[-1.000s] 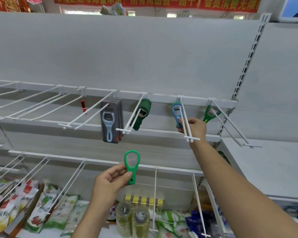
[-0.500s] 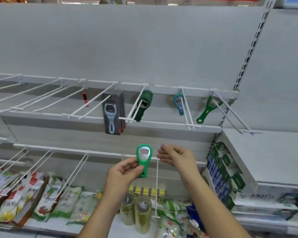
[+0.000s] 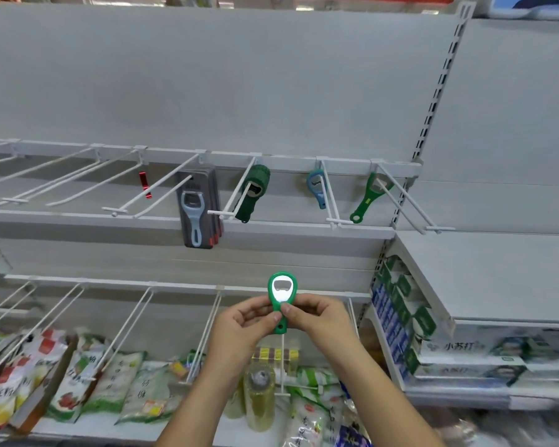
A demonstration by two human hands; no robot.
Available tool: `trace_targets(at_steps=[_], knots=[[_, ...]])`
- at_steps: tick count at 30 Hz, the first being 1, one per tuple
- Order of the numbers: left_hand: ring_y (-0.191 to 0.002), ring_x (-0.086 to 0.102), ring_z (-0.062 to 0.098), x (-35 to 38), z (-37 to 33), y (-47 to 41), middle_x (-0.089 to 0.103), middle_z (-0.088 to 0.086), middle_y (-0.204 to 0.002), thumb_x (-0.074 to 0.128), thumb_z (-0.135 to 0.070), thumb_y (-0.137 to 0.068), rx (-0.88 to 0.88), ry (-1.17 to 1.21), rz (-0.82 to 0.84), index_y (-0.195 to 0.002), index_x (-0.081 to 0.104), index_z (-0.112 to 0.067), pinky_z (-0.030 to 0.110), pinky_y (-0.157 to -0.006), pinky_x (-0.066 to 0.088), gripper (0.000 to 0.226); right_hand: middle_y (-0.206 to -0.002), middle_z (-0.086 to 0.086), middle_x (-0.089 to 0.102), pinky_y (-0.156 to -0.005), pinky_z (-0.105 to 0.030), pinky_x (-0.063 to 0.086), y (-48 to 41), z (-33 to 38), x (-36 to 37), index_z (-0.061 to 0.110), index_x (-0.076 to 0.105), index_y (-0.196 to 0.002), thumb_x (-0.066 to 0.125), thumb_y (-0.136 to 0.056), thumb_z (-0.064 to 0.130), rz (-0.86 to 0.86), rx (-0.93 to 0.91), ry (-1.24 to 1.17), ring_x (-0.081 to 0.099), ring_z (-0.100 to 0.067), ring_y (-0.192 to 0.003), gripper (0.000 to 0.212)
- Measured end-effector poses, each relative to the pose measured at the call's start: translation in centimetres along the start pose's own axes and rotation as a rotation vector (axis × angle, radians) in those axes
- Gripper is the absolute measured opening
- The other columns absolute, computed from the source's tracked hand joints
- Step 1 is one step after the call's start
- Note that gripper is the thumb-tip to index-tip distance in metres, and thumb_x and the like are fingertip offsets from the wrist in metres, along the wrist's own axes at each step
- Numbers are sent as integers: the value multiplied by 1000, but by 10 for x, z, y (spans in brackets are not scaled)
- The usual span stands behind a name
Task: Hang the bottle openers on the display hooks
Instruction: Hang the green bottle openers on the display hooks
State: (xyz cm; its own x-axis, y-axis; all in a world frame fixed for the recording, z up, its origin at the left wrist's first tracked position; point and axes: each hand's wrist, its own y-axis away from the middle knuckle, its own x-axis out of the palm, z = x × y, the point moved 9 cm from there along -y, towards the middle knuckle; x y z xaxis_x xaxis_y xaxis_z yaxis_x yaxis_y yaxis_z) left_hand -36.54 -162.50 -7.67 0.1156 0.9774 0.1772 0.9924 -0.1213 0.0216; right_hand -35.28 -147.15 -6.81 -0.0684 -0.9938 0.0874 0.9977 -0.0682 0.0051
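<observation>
Now right hand [image 3: 317, 317] joined left hand [image 3: 242, 324], both pinching green plastic loop-headed bottle opener [image 3: 282, 291]; blue plastic opener [image 3: 317, 188] hung, green probably next.

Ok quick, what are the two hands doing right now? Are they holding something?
Left hand: pinches the green bottle opener at its neck.
Right hand: pinches the same opener from the other side.
</observation>
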Motion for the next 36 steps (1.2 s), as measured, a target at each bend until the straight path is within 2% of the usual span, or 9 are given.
trace_targets(at_steps=[5,10,15,18,25,32,36], knots=[[-89,75,19,12,-10,-3,79,9,-95,73,9,-79,12,15,5,-108,73,-8,27,-75,59,33,-100,-19,76,-90,-41,59,5,0,-15,-1,73,-109,71,-87,4,-45,-3,-61,72,-34,-99,23],[-89,75,19,36,-33,-11,79,7,-95,75,3,-80,55,28,27,-105,73,-12,31,-80,60,30,-95,-20,76,-86,-37,61,16,-5,-51,-3,73,-106,72,-86,3,-121,17,-100,73,-35,-94,20],[-75,74,14,68,-52,-12,79,7,-86,74,4,-80,87,77,77,-96,75,-8,20,-66,57,20,-92,-19,77,-80,-32,62,26,-35,-87,-4,72,-106,73,-86,2,-221,100,-103,74,-34,-92,20],[-73,74,16,79,-56,-12,78,9,-82,75,4,-80,80,105,77,-91,75,-6,21,-65,58,16,-92,-17,77,-76,-31,61,30,-46,-102,0,73,-105,73,-85,1,-259,121,-88,74,-32,-90,21],[-84,75,24,85,-57,-16,78,13,-89,75,-1,-81,75,127,47,-96,74,-7,32,-78,62,16,-98,-13,77,-78,-24,59,35,-44,-114,10,74,-106,76,-84,7,-264,89,-6,73,-27,-95,22],[-77,74,14,81,-60,-2,78,7,-85,74,-1,-79,135,99,32,-95,75,-9,20,-66,58,18,-96,-10,78,-78,-24,58,35,-51,-119,12,75,-105,76,-84,7,-254,102,-3,73,-26,-94,21],[-77,74,14,78,-65,0,78,8,-86,74,1,-79,157,98,31,-96,75,-7,20,-67,58,19,-95,-8,78,-82,-28,59,33,-54,-117,14,75,-105,75,-85,8,-236,102,8,73,-25,-94,21]])
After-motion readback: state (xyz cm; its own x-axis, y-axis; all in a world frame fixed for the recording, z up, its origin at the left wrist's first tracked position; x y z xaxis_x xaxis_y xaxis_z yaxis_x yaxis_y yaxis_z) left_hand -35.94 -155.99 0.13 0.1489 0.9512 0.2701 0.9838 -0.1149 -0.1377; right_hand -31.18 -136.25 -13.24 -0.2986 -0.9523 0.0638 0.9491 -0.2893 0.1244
